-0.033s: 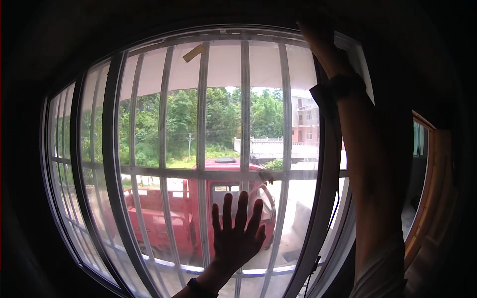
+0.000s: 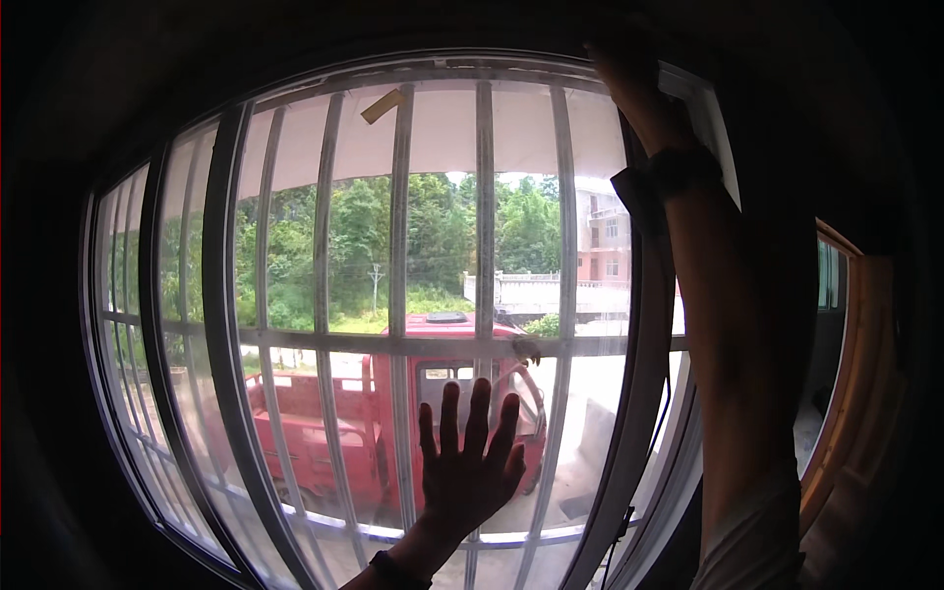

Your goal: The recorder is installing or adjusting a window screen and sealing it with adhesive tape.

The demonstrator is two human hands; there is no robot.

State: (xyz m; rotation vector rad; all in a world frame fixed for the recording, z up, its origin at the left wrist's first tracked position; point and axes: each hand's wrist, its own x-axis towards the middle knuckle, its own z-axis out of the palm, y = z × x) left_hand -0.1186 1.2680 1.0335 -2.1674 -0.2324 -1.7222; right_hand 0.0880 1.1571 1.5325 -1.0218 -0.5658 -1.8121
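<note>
My left hand [image 2: 470, 484] is spread out with its fingers apart, apparently flat against the glass pane [image 2: 447, 251] of a sliding window. It shows as a dark silhouette and holds nothing. My right arm reaches up along the right side of the window, a dark band around its wrist. At the top right corner of the dark window frame [image 2: 598, 472] is my right hand [image 2: 629, 84], its fingers lost in shadow. Beside that wrist a dark block-like piece [image 2: 634, 189] juts from the frame. A tan strip [image 2: 383, 106] shows near the top of the pane.
Upright metal bars [image 2: 485, 216] and a crossbar stand outside the glass. Beyond them are a red truck [image 2: 393, 423], trees [image 2: 364, 236] and a building [image 2: 607, 236]. A wooden-framed opening [image 2: 844, 374] lies to the right. A thin dark cord [image 2: 669, 388] hangs beside the frame.
</note>
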